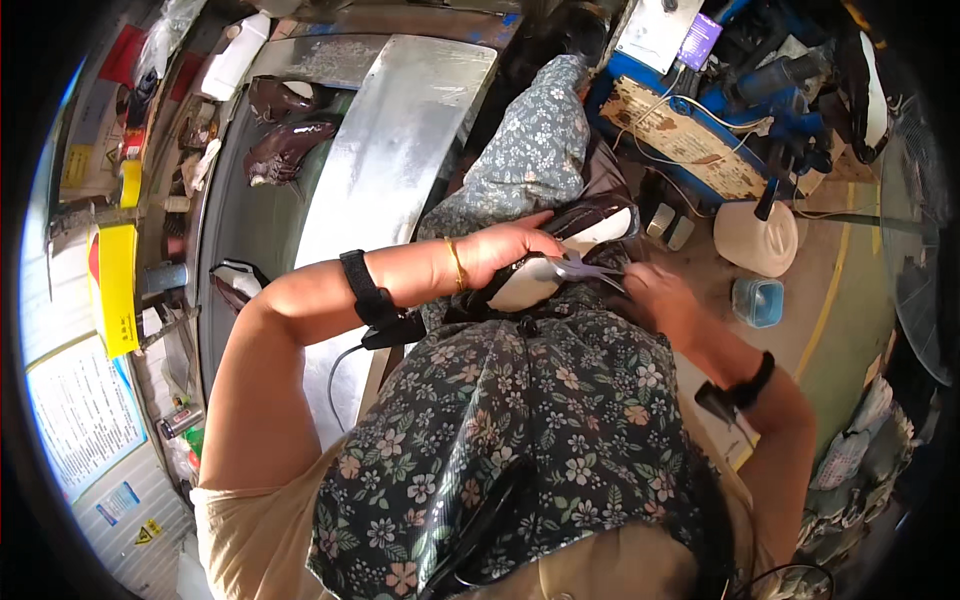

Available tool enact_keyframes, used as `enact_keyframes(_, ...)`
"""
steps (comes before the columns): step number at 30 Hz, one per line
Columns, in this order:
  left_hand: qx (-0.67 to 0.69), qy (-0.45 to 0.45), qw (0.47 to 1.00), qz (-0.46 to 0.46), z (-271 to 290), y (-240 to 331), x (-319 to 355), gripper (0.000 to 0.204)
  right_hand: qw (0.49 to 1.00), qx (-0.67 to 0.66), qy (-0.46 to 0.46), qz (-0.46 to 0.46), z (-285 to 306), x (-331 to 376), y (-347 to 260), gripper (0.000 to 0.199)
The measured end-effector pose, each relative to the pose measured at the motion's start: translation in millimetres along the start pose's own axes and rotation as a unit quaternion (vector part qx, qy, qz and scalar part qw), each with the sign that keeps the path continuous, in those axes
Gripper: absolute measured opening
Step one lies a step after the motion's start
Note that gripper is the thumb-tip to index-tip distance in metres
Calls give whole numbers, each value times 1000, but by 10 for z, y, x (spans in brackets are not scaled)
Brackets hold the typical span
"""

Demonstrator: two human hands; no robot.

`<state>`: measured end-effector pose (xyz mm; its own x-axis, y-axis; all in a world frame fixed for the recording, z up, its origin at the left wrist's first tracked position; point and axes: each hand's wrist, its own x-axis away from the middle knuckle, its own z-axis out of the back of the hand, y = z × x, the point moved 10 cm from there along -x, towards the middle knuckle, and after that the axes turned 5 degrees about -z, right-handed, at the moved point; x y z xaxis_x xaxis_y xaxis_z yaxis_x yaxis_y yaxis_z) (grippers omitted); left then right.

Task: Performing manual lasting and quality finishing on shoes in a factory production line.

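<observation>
Shoe (523, 287), centre frame, sits gripped by the left hand (502, 250); the right hand (660, 297) curls around a grey tool (582, 270) that could nick the left hand if the shoe rolls.

Place: workshop, seemingly for shoes | Centre: dark-and-white shoe (523, 285) | Left: more dark shoes (288, 152) near a shiny metal sheet (390, 130) | Right: worn blue-edged board (655, 118), loose cable (690, 161), yellow line (828, 292) along floor (858, 335) | Wall: notice sheet (85, 412), warning sticker (148, 532)
</observation>
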<state>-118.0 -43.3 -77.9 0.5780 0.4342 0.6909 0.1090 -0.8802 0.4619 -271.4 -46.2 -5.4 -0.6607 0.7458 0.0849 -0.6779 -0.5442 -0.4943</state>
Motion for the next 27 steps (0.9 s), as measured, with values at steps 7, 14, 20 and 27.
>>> enact_keyframes(7, -431, 105, 880, -167, 303, 109, -11, 85, 919, -305, -110, -224, 363, 50, -176, 37)
enact_keyframes(14, -221, 7, 953, -208, 207, -3, 414, 104, 956, -207, -181, -100, -12, -301, -212, 39)
enact_keyframes(20, -56, -30, 982, -176, 206, -113, 493, 101, 915, -283, -230, -174, -429, -476, -218, 38)
enact_keyframes(27, 64, -61, 974, -210, 281, -111, 605, 85, 919, -246, -232, -202, -576, -287, -260, 42)
